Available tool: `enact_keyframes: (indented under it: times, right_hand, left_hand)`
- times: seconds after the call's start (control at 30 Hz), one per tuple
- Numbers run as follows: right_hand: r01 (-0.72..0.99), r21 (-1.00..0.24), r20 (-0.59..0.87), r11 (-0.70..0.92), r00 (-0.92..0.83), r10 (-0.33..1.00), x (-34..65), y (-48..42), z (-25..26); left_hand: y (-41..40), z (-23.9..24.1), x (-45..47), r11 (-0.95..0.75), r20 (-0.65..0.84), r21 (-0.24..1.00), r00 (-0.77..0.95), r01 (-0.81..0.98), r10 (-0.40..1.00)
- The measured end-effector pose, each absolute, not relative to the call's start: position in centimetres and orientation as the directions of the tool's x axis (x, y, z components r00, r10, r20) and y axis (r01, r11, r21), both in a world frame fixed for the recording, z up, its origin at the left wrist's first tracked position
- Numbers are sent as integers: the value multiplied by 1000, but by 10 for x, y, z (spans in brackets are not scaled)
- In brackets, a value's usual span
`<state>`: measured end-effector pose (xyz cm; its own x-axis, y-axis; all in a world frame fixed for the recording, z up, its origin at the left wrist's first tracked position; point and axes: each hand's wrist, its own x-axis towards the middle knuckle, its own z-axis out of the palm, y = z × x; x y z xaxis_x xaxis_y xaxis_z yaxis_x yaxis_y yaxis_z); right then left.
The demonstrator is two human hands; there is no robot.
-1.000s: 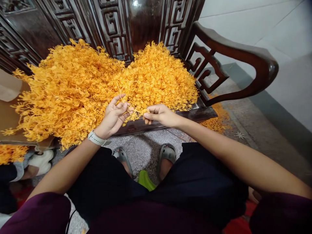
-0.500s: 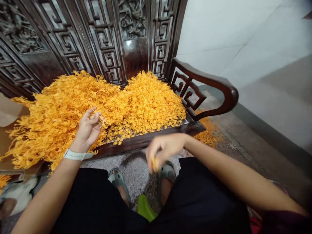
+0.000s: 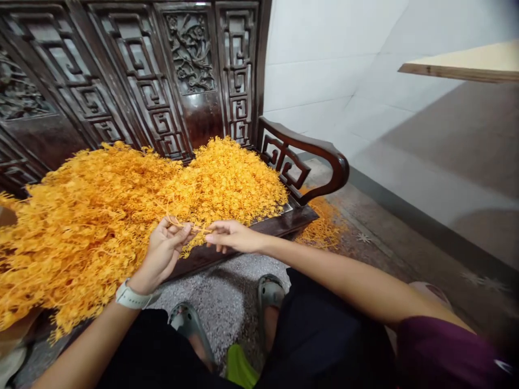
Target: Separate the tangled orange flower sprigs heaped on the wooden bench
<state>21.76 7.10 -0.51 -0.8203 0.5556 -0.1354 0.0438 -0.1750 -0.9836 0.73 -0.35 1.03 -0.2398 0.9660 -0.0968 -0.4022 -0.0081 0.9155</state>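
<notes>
A big heap of orange plastic sprigs [image 3: 121, 205] covers the seat of a dark carved wooden bench [image 3: 194, 108]. My left hand [image 3: 164, 251], with a white watch on the wrist, is closed round a thin orange sprig [image 3: 190, 227] at the heap's front edge. My right hand [image 3: 229, 236] pinches the same sprig from the right, fingertips almost touching the left hand. Both hands hover just above the bench's front rail.
The bench's curved armrest [image 3: 316, 156] stands to the right, with more orange sprigs [image 3: 324, 227] spilled on the floor behind it. My sandalled feet [image 3: 267, 294] rest on speckled floor below. A white tiled wall and a wooden board edge [image 3: 458, 67] lie to the right.
My right hand came up from near my knees to the sprig at the heap's edge. My left hand moved right and down to meet it. The view tilted upward.
</notes>
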Motion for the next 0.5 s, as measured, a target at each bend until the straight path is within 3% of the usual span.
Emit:
enact_keyframes:
  times: [0.17, 0.3, 0.5]
  right_hand:
    - [-1, -969, -138, -247, -827, 546, 210, 57, -1]
    - [49, -932, -211, -358, -878, 430, 204, 43, -4]
    - [36, -884, -182, -466, -945, 271, 200, 31, -4]
  left_hand:
    - [-3, 9, 15, 1, -109, 929, -271, -369, 957]
    - [1, 11, 10, -15, -101, 930, -293, -367, 951]
    - [-17, 17, 22, -75, -38, 933, -302, -353, 953]
